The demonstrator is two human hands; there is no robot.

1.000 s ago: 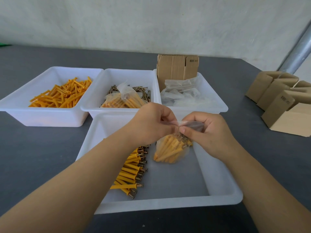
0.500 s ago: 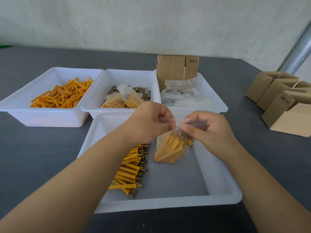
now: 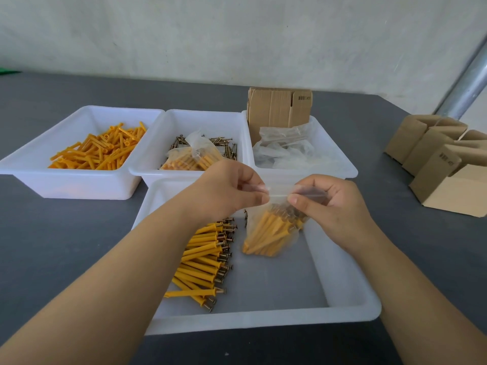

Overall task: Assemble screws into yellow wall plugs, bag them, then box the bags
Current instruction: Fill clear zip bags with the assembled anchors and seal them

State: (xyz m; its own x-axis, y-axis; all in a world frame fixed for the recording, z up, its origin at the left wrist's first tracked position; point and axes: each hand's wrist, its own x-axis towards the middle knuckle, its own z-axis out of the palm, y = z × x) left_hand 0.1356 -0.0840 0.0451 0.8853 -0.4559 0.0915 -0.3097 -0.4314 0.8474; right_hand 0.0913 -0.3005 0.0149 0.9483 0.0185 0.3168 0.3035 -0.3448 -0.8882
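A clear plastic bag [image 3: 271, 233] filled with yellow plugs and screws hangs over the near white tray [image 3: 263, 318]. My left hand [image 3: 229, 191] pinches the bag's top edge on the left, and my right hand [image 3: 324, 201] pinches it on the right. Loose assembled plugs with screws [image 3: 205, 262] lie in a row in the tray's left half. Another filled bag [image 3: 192, 156] rests on the loose screws [image 3: 224, 143] in the middle back tray.
The back left tray holds bare yellow plugs [image 3: 100, 148]. The back right tray holds empty clear bags [image 3: 287, 148] and flat cardboard [image 3: 279, 109]. Folded cardboard boxes [image 3: 442, 164] stand at the right on the grey table [image 3: 66, 246]. A metal pole [image 3: 466, 83] rises far right.
My hands have moved slightly apart along the bag's top edge, the right hand sliding to the right. The bag hangs in about the same place.
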